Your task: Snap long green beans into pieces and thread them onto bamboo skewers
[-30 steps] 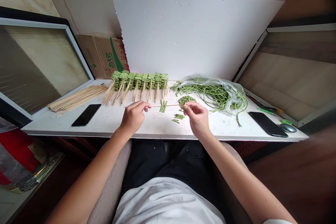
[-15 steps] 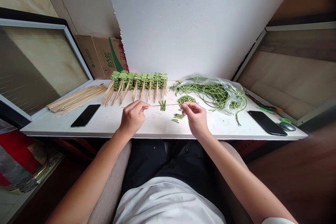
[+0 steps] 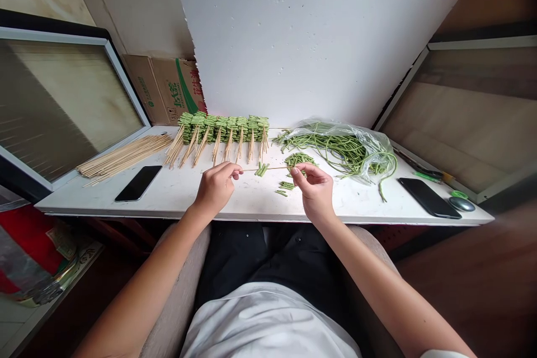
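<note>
My left hand point(image 3: 216, 186) pinches one end of a thin bamboo skewer point(image 3: 274, 168) held level above the white tabletop point(image 3: 176, 196). A few short green bean pieces point(image 3: 260, 169) are threaded on its middle. At the skewer's other end, my right hand point(image 3: 314, 189) is closed in a pinch on another bean piece. Cut bean pieces point(image 3: 286, 186) lie loose below and a small heap of them point(image 3: 298, 159) lies just behind my right hand.
Finished bean skewers point(image 3: 222, 133) lie in a row at the back. Bare skewers point(image 3: 123, 156) are piled at left beside a black phone point(image 3: 138, 183). Long beans point(image 3: 348, 150) spill from a plastic bag at right, near a second phone point(image 3: 428, 198). A white foam board point(image 3: 310, 50) stands behind.
The threaded bean pieces have tilted a little on the skewer. Both hands have stayed almost where they were.
</note>
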`<action>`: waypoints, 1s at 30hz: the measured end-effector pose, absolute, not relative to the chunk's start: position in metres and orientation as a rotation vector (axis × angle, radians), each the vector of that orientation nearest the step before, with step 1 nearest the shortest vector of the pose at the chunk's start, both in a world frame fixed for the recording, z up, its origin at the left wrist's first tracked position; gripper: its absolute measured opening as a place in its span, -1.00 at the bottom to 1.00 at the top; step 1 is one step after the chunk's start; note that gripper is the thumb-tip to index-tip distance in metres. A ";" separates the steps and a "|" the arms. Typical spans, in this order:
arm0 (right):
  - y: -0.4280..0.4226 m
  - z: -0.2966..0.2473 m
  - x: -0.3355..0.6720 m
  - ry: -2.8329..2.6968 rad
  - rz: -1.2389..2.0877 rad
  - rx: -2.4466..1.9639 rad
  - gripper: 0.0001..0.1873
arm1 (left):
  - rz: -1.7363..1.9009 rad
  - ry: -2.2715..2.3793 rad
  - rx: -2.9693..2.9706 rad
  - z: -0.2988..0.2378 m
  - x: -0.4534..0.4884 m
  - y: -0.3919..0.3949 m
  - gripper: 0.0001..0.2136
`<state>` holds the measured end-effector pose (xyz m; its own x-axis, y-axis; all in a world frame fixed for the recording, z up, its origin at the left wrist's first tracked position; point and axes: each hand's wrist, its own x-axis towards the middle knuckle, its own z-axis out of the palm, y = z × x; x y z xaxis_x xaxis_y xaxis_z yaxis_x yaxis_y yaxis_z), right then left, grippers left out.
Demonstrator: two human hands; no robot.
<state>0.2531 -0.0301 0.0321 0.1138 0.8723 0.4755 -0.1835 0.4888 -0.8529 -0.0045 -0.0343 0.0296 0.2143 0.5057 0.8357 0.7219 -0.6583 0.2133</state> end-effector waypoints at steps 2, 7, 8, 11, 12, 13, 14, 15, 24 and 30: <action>-0.033 0.031 0.250 -1.278 0.839 -0.690 -0.79 | -1.419 -1.129 -2.279 0.030 -0.001 -0.036 -0.57; -0.038 0.026 0.243 -1.326 0.808 -0.635 -0.84 | -1.472 -1.060 -2.232 0.034 0.007 -0.042 -0.57; -0.038 0.026 0.242 -1.328 0.815 -0.629 -0.84 | -1.482 -1.065 -2.235 0.034 0.007 -0.042 -0.57; -0.037 0.027 0.243 -1.334 0.829 -0.613 -0.84 | -1.500 -1.097 -2.278 0.034 0.007 -0.042 -0.56; -0.037 0.027 0.243 -1.334 0.835 -0.607 -0.83 | -1.508 -1.110 -2.294 0.033 0.007 -0.042 -0.56; -0.036 0.028 0.244 -1.335 0.838 -0.604 -0.83 | -1.515 -1.122 -2.310 0.032 0.007 -0.041 -0.55; -0.036 0.028 0.245 -1.337 0.839 -0.604 -0.83 | -1.518 -1.133 -2.327 0.030 0.008 -0.041 -0.55; -0.035 0.028 0.246 -1.340 0.839 -0.604 -0.83 | -1.520 -1.143 -2.344 0.029 0.008 -0.041 -0.54; -0.034 0.030 0.247 -1.405 0.900 -0.612 -0.85 | -1.523 -1.184 -2.435 0.027 0.010 -0.040 -0.56; -0.032 0.032 0.247 -1.419 1.016 -0.644 -0.82 | -1.501 -1.172 -2.435 0.031 0.008 -0.040 -0.55</action>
